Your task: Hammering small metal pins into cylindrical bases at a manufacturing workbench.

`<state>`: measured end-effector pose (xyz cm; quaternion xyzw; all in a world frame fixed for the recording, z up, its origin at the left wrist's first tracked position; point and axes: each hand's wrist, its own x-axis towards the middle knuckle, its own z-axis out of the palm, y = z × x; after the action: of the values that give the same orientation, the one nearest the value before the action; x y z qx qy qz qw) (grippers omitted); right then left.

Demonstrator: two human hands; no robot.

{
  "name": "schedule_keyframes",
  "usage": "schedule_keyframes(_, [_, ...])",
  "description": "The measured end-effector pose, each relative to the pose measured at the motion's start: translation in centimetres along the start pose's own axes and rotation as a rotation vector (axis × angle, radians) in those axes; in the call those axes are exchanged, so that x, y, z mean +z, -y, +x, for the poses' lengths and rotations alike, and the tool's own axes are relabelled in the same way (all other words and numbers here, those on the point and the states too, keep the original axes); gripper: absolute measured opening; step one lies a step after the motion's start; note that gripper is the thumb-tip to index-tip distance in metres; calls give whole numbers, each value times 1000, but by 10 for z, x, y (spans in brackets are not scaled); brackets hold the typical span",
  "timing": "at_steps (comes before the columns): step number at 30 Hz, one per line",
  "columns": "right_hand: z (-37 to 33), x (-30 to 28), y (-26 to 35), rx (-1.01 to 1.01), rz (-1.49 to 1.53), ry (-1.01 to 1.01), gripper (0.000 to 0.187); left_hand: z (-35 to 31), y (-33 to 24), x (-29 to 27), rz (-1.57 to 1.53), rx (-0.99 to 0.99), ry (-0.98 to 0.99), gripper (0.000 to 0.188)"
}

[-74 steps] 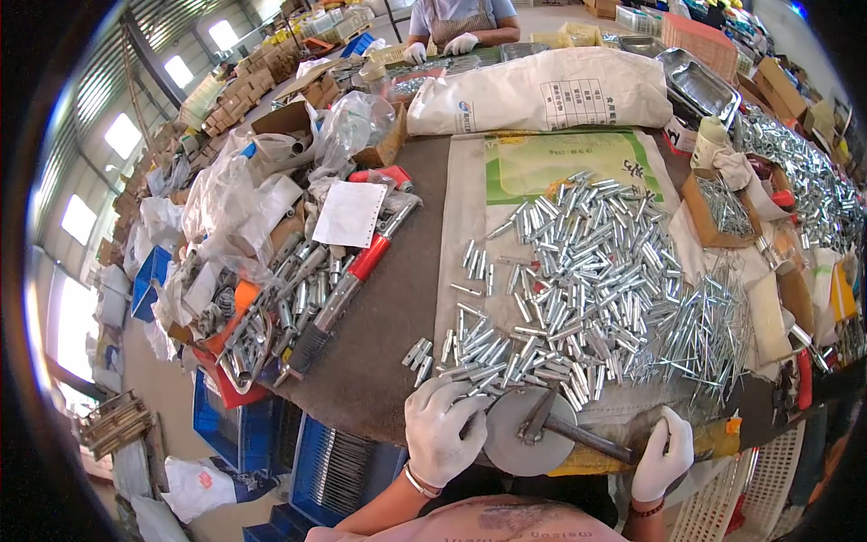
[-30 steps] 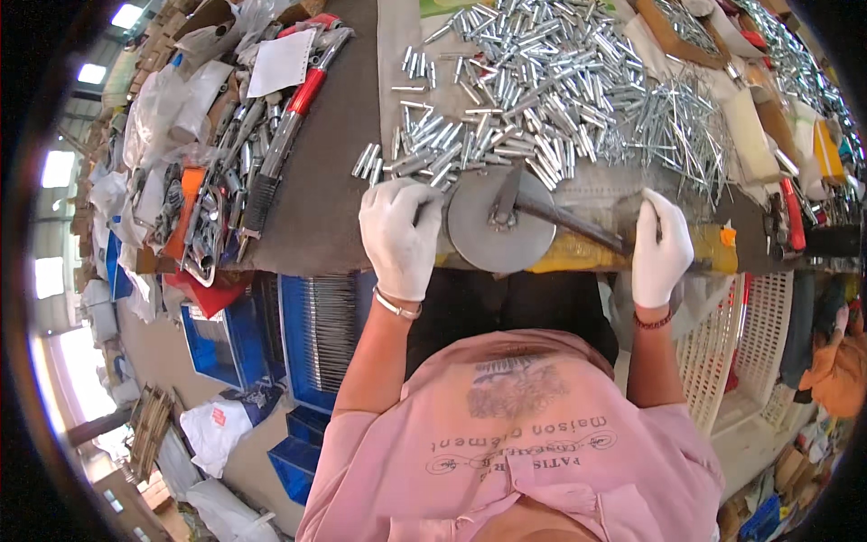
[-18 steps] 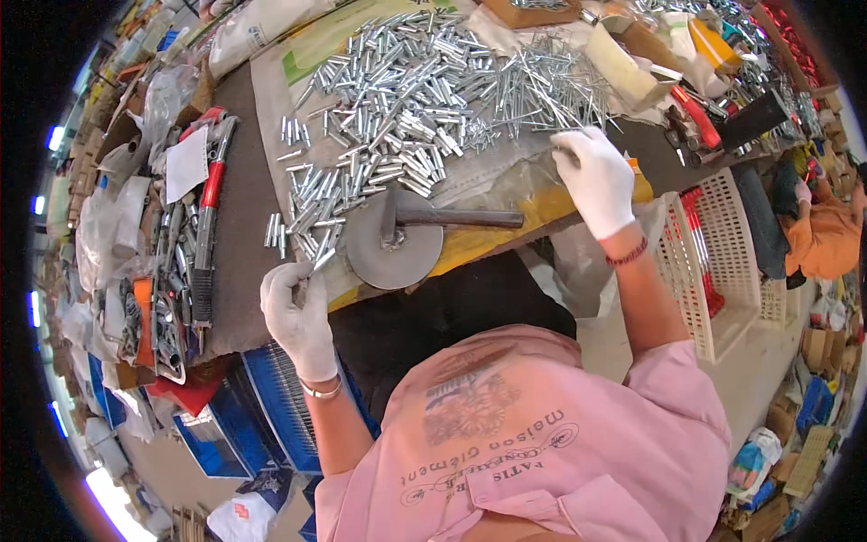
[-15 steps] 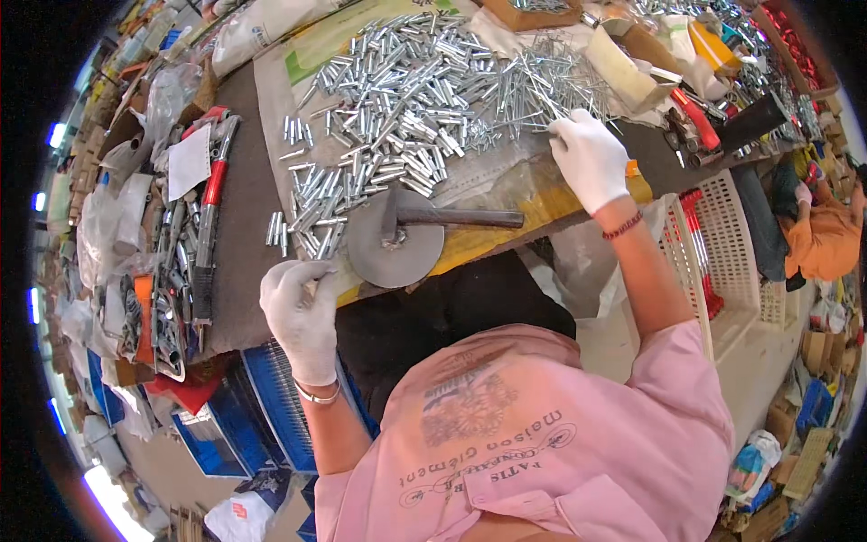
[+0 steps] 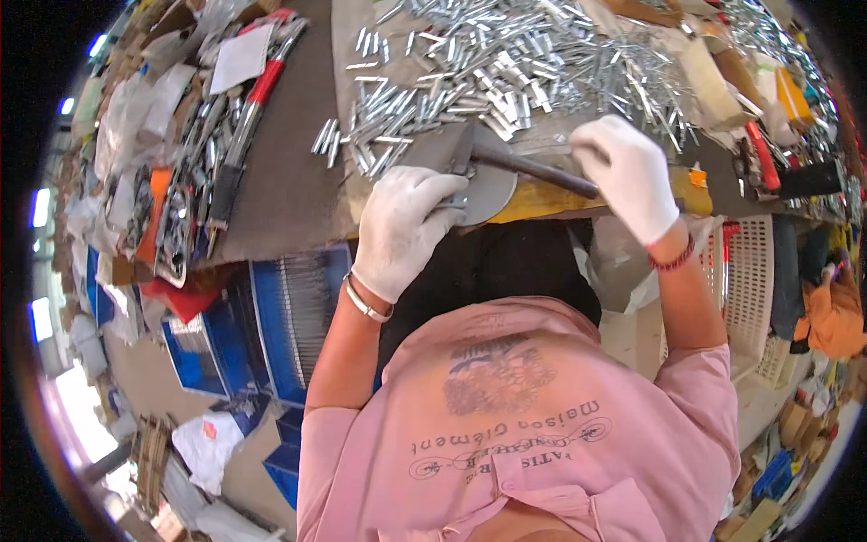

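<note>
My left hand (image 5: 402, 230), in a white glove, is closed over the near left side of a round grey metal disc (image 5: 495, 194). A small shiny metal piece (image 5: 459, 200) shows between its thumb and fingers. Across the disc lies a hammer (image 5: 533, 169), its handle pointing right. Beyond the handle's end, my right hand (image 5: 628, 176), also gloved in white, has its fingertips drawn together; anything in them is hidden. Past the hammer spreads a pile of silvery metal sleeves (image 5: 488, 68), with thin metal pins (image 5: 632, 77) to its right.
Tools and a red-banded bar (image 5: 262, 83) crowd the bench's left side. An open carton (image 5: 713, 81) and a red-handled tool (image 5: 763, 155) stand at right. Below the bench are blue crates (image 5: 298, 316) and a cream perforated basket (image 5: 750, 280). Another person in orange (image 5: 826, 312) is far right.
My left hand has come from beside the disc to over it, the small metal piece now at its fingers. My right hand has drawn back from the pins toward the hammer handle. The view has shifted.
</note>
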<state>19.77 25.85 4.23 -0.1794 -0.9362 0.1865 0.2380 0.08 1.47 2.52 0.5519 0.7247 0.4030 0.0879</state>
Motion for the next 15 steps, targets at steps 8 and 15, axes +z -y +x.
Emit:
schedule_keyframes(8, [-7, 52, 66, -153, 69, 115, 6, -18, 12, 2, 3, -159, -51, 14])
schedule_keyframes(15, [-2, 58, 67, -174, 64, 112, 7, -7, 4, 0, 87, -21, -165, 16])
